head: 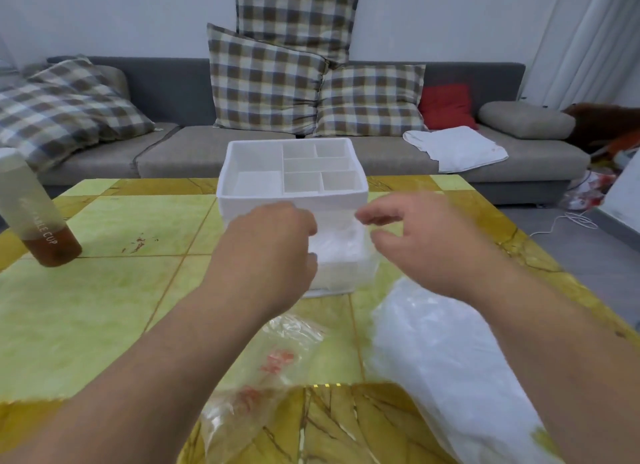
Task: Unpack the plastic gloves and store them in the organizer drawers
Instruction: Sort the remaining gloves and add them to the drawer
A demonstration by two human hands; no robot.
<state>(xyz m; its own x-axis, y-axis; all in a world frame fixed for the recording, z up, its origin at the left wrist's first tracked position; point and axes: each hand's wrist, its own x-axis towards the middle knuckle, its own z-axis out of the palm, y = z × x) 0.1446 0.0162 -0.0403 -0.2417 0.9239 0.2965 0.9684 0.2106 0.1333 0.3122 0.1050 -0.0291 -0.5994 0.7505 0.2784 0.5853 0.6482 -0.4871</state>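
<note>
A white organizer [292, 195] with several top compartments stands on the table ahead of me. A front drawer [337, 252] looks pulled out, with clear plastic inside it. My left hand [270, 252] reaches to the organizer's front, fingers curled at the drawer; what they hold is hidden. My right hand [426, 241] hovers just right of the drawer with fingers loosely bent, holding nothing that I can see. A pile of clear plastic gloves [446, 366] lies under my right forearm. An emptied clear bag with red print [263, 377] lies near the table's front.
The yellow-green table [104, 300] carries a clear bottle [33, 214] with brown liquid at the far left. Behind it stands a grey sofa [173, 144] with checked cushions and a white cloth [457, 146]. Cables and clutter lie on the floor at the right.
</note>
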